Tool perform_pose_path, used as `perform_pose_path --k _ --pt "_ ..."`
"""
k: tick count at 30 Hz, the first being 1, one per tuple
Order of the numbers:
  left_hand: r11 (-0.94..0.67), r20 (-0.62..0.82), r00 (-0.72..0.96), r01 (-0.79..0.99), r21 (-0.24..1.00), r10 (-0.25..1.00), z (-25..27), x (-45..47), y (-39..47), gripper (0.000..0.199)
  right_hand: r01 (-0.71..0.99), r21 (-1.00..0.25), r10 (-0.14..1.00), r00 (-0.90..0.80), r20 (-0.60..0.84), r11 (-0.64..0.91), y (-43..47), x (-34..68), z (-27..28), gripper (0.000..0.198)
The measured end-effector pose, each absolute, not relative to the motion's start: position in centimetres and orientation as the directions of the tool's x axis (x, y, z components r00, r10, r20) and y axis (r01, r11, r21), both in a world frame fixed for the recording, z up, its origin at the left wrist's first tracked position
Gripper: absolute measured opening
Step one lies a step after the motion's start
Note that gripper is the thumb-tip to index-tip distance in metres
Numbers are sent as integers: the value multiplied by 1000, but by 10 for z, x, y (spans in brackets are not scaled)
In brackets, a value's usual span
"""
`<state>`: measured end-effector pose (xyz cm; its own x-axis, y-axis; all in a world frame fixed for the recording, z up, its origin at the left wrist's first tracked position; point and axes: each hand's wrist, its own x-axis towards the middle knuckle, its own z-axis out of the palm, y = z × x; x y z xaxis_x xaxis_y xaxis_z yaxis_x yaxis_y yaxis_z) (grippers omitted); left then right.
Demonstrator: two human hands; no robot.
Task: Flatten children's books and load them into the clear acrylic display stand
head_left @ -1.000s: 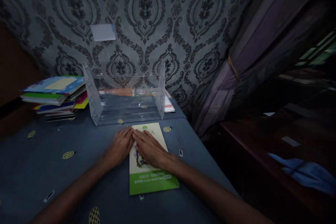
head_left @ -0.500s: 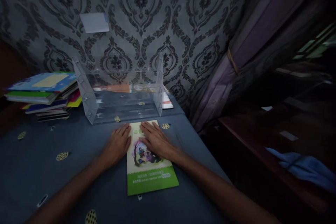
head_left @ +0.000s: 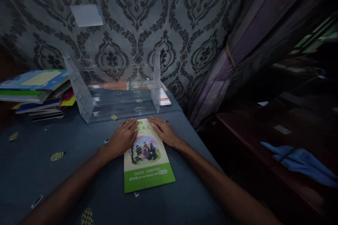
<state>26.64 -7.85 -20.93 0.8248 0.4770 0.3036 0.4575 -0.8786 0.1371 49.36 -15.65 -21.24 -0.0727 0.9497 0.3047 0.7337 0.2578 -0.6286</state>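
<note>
A book [head_left: 146,151] with a cream and green cover lies face up on the blue patterned tablecloth [head_left: 105,190]. Its cover shows a picture of several figures under a tree, with Chinese characters above and below. My left hand [head_left: 125,135] rests flat over the book's upper left edge, fingers stretched out and covering part of the title. On the upper right edge lies my right hand [head_left: 164,132], its fingers extended. Just beyond the book stands a clear plastic rack [head_left: 86,107] with shelves.
A stack of books [head_left: 39,81] sits left of the rack. White papers [head_left: 165,96], partly pixelated, lie behind its right side. A card [head_left: 86,15] is on the patterned wall. Right of the table are a tied purple curtain [head_left: 219,66] and a blue cloth [head_left: 295,161] on a dark red surface.
My right hand has slid right, from the middle of the cover to its right edge, uncovering the picture. My left hand has moved inward over the left edge. The view has shifted slightly.
</note>
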Motion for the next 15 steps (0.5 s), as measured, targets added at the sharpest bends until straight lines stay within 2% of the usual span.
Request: perform_pose_path --k 3,6,10,15 --pt "-894 248 860 419 157 446 -206 281 -77 44 604 -758 955 -20 295 247 -152 501 -212 47" --pt "-904 185 891 379 198 414 -201 297 -73 45 536 -806 958 -15 287 250 -150 505 -211 52" --pt "-915 130 925 318 248 356 -197 312 -67 45 571 -765 946 -69 317 298 -156 505 -213 51" --pt "-921 157 929 287 265 335 -199 316 -64 43 657 -677 938 -151 313 332 -176 502 -213 50"
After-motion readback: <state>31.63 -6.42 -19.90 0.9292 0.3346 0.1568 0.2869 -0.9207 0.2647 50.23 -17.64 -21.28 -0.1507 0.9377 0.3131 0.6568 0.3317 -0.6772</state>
